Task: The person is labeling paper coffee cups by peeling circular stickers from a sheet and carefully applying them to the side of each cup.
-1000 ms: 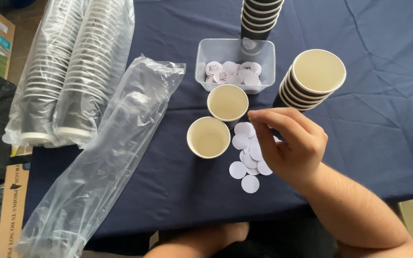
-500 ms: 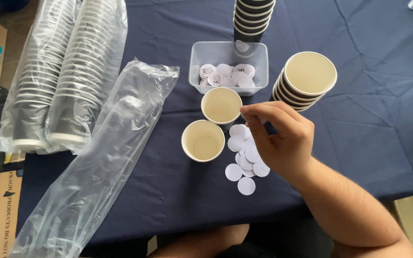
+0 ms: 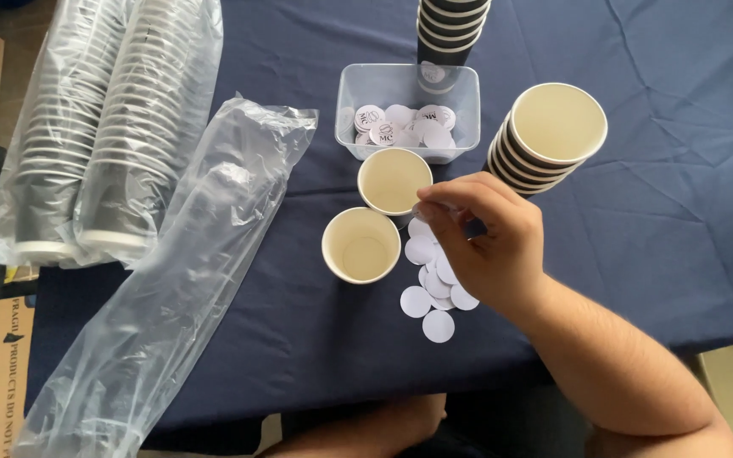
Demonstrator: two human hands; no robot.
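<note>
White round sticker (image 3: 422, 209) pinched in right hand (image 3: 489, 242) could miss the paper cup (image 3: 394, 180); left hand unseen.

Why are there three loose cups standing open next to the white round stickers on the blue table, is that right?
Not quite: the head view shows two loose cups standing open beside the stickers on the blue table, not three. The other cups are stacked or bagged. The right hand hovers over the stickers.
</note>
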